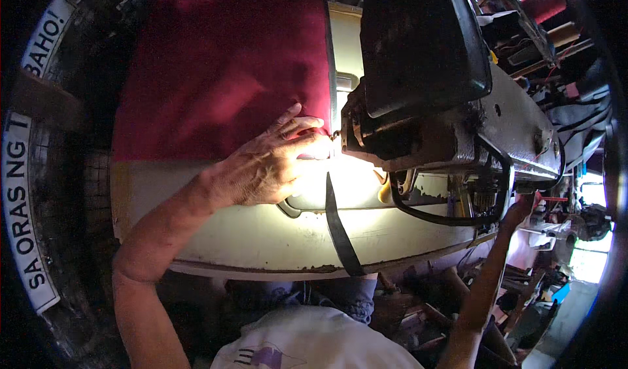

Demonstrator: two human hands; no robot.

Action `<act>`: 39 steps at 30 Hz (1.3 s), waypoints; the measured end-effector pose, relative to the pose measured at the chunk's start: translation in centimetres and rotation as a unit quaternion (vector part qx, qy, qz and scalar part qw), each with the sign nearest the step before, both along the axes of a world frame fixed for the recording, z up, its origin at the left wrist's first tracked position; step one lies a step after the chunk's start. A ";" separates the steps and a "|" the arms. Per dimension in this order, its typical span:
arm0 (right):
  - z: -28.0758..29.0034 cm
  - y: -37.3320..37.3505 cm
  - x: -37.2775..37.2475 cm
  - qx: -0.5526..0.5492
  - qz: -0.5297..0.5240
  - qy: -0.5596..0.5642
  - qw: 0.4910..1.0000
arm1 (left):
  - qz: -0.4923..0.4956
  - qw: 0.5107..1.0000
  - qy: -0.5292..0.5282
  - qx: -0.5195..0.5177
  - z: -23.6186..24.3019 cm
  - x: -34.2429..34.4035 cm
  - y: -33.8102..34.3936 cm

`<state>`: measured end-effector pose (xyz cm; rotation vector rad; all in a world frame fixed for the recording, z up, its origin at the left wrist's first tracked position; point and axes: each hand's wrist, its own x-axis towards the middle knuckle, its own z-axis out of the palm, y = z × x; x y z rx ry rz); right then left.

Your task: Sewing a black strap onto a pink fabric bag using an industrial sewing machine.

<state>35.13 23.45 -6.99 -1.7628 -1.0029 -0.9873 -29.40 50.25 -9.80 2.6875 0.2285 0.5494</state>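
A large piece of dark red cloth (pixel 229 68) lies on the pale sewing table (pixel 248 245), with black binding along its right edge. My left hand (pixel 278 150) rests on the cloth's near right corner, fingers stretched out, fingertips close to the needle area of the sewing machine (pixel 418 133). A bright lamp washes out detail there. From that corner a loose black strip (pixel 340 228) runs down over the table's near edge. My right hand (pixel 521 207) reaches up to the machine's right end; its fingers are mostly hidden, and what they touch cannot be made out.
A dark, curved cover (pixel 425 42) sits above the machine head. Beneath the machine arm, a black bar loop (pixel 451 220) juts toward me. Clutter and a red thread cone (pixel 544 4) fill the right side. Signboards (pixel 26 218) stand at the far left.
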 end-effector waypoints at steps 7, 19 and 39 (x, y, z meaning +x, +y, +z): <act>12.2 4.5 6.1 -0.303 0.083 0.056 0.948 | -0.004 1.000 0.017 0.001 0.2 0.0 -0.1; 10.6 5.4 3.5 -0.202 0.153 0.188 0.949 | -0.007 1.000 0.015 0.010 0.0 -0.1 0.0; -3.7 4.5 -41.8 -0.263 0.291 0.113 0.913 | 0.298 0.932 0.203 0.016 3.1 -13.2 3.7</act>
